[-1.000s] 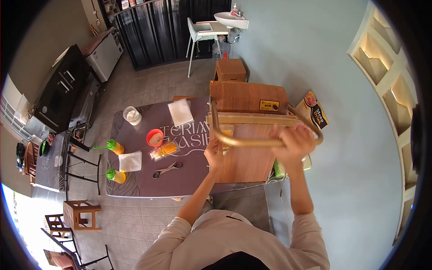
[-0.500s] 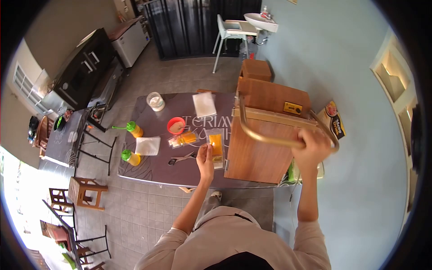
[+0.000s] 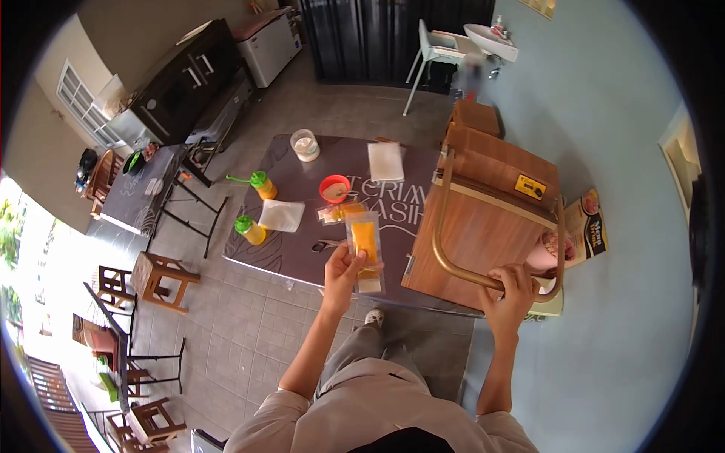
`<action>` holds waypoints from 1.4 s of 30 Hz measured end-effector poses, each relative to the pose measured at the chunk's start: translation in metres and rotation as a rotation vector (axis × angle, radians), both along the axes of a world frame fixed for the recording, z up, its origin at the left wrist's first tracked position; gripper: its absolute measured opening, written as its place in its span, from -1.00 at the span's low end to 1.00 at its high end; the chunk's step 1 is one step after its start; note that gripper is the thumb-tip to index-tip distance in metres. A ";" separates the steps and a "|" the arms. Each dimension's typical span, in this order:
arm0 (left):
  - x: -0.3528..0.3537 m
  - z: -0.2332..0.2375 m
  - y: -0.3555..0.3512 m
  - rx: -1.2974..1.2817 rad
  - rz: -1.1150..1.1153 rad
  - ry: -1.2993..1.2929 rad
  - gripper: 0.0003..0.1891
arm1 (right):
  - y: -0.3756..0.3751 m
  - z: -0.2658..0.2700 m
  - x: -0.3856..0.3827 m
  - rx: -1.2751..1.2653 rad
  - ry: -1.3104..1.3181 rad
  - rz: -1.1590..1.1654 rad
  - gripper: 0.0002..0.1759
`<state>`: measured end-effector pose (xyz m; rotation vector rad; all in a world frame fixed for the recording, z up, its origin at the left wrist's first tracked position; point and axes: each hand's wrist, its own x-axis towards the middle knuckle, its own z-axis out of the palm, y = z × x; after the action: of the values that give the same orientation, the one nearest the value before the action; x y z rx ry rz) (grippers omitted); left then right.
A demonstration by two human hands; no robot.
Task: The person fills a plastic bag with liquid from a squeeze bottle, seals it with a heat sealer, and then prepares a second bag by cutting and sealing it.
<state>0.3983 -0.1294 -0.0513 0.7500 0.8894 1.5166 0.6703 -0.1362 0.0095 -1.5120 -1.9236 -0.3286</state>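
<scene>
My left hand (image 3: 343, 275) pinches a clear plastic sachet (image 3: 365, 238) filled with something orange-yellow, near the table's front edge. My right hand (image 3: 510, 293) is closed around the gold-coloured metal bar handle (image 3: 464, 275) of a wooden box (image 3: 483, 234). The bar loops over the box's top and front, with my grip at its near right part. Just behind the held sachet lie more yellow-orange sachets (image 3: 332, 214), partly covered by it. Scissors (image 3: 325, 245) rest left of the sachet, their blades partly hidden by it.
A red bowl (image 3: 328, 198), clear tub (image 3: 305, 146), two green-capped squeeze bottles (image 3: 264, 186) and stacks of clear bags (image 3: 386, 161) stand or lie on the dark table (image 3: 294, 260). A menu board (image 3: 587, 226) leans by the wall, right of the box.
My right hand has brought the bar handle lower, towards the box's near edge. The sachet in my left hand has come closer to me, over the table's front edge. The view has shifted.
</scene>
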 end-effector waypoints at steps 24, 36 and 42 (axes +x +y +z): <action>-0.205 -0.066 -0.043 -0.226 -0.359 0.355 -0.70 | 0.013 -0.141 -0.282 -1.037 1.802 0.332 -0.69; -0.226 -0.135 0.045 -0.273 -0.451 0.451 -0.88 | 0.038 -0.222 -0.294 -0.889 2.073 -0.034 -0.72; -0.201 -0.150 0.092 -0.388 -0.422 0.308 -0.84 | 0.098 -0.245 -0.276 -0.885 2.183 0.039 -0.74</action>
<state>0.1973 -0.0372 -0.2013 0.8300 1.1302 0.8374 0.3940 -0.0385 -0.2351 -1.0199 -0.1209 1.6683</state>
